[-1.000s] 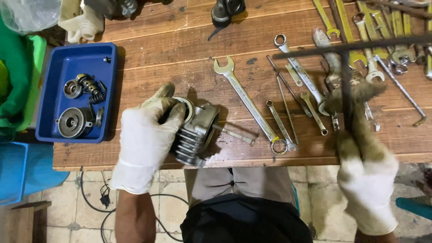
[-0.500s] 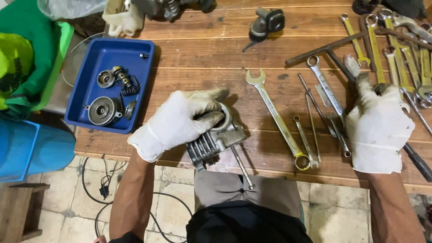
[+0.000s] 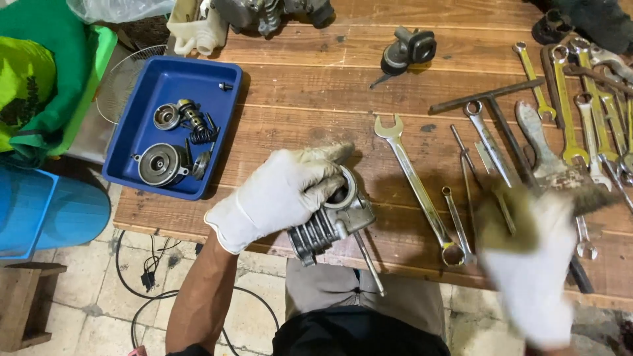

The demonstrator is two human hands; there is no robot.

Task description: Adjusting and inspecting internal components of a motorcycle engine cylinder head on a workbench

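Our left hand point(image 3: 280, 194) clenched over a finned engine part point(image 3: 330, 227) at the bench point(image 3: 297, 99) edge, our right hand point(image 3: 531, 267) blurred, grip unclear, near the wrenches point(image 3: 419, 188).

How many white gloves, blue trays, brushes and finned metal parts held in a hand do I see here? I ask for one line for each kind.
White gloves: 2, on the left hand and the blurred right hand
Blue tray: 1
Brush: 1
Finned metal part, in the left hand's grip: 1
Total: 5
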